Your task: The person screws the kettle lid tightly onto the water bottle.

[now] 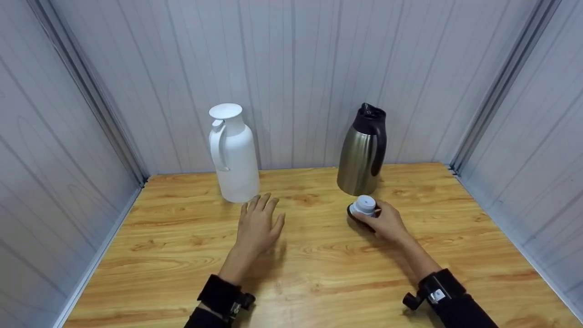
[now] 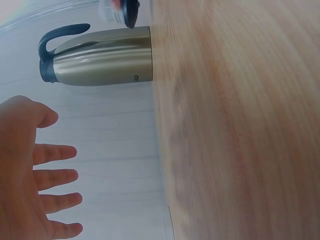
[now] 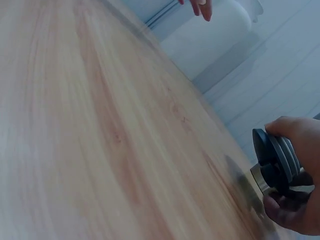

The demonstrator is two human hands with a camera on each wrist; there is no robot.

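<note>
Writing is limited to a small, unreadable logo low on the brushed steel jug just beyond the right hand, which grips a black-and-white stopper lid on the bench; left hand lies spread, holding nothing.

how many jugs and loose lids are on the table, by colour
white jug: 1
steel jug with black top: 1
loose lid, black and white, gripped by the right hand: 1
total: 3
</note>
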